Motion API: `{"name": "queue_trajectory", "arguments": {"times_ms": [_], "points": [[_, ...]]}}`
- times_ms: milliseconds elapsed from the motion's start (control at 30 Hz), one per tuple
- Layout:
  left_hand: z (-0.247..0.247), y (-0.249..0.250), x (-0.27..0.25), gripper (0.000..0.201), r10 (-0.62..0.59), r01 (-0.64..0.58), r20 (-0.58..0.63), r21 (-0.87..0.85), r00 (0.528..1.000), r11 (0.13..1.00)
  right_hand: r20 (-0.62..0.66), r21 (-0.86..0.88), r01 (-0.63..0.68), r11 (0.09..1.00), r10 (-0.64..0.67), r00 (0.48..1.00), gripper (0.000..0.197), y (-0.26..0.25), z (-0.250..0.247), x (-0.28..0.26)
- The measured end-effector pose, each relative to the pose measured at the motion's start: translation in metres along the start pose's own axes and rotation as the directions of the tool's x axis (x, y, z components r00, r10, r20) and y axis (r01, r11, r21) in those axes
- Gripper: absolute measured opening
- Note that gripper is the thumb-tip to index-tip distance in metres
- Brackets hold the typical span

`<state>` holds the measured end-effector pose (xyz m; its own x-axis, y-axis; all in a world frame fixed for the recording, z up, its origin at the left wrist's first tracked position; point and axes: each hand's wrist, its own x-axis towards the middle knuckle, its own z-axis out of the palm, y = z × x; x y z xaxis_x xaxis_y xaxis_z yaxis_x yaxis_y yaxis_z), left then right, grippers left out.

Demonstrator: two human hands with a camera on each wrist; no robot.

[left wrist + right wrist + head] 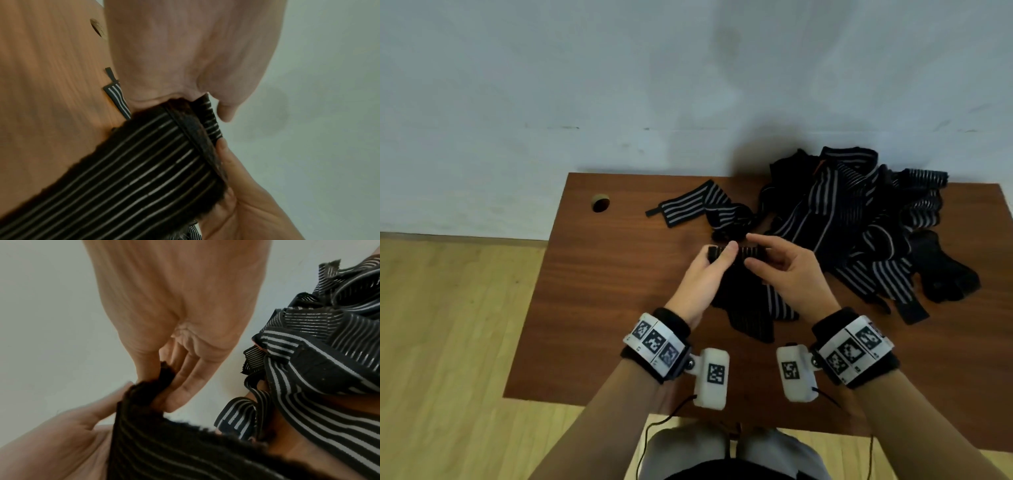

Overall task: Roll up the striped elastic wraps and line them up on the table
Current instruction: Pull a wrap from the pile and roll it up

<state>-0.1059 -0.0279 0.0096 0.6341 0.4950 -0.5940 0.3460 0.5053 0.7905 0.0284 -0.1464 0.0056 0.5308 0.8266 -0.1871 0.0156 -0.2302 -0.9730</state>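
A black wrap with thin pale stripes [743, 301] is held above the brown table [592, 308], its top end turned over into a short fold [748, 253]. My left hand [714, 262] pinches the fold's left end, thumb on top. My right hand [767, 260] pinches the right end between thumb and fingers. In the left wrist view the folded edge [197, 134] lies across the striped band [127, 175]. In the right wrist view the wrap's fuzzy end [156, 389] is caught between thumb and fingers. A tangled pile of unrolled striped wraps [859, 222] lies at the right.
One loose striped wrap [695, 205] lies flat behind my hands. A round cable hole [600, 203] is in the table's far left corner. A pale wall rises behind the table. Wooden floor lies to the left. My knees [722, 452] are below the front edge.
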Motion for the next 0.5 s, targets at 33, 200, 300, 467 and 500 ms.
{"name": "queue_trajectory", "arguments": {"times_ms": [33,200,300,467,500], "points": [[-0.0013,-0.0005,0.0011,0.048,0.02,-0.02,-0.011,0.002,1.0,1.0,-0.006,-0.012,-0.004,1.0,0.004,1.0,0.043,0.0011,-0.0003,0.0007],[-0.0015,-0.0005,0.0018,0.018,0.148,-0.148,-0.006,0.0,0.989,0.989,-0.059,0.051,-0.018,0.999,0.021,0.998,0.031,0.0039,-0.0013,-0.0002],[-0.0003,-0.0014,0.0015,0.013,0.234,-0.235,0.012,0.07,0.972,0.97,-0.071,0.219,-0.14,0.966,0.158,0.985,0.027,0.0,-0.0004,-0.0024],[0.0018,-0.0028,0.0008,0.01,0.218,-0.221,0.035,0.085,0.975,0.972,-0.061,0.222,-0.176,0.959,0.194,0.979,0.024,0.0011,-0.0025,-0.0028],[0.0019,-0.0035,0.0011,0.01,0.186,-0.188,0.037,0.057,0.982,0.98,-0.062,0.2,-0.16,0.967,0.175,0.983,0.024,0.0024,-0.0029,-0.0034]]}}
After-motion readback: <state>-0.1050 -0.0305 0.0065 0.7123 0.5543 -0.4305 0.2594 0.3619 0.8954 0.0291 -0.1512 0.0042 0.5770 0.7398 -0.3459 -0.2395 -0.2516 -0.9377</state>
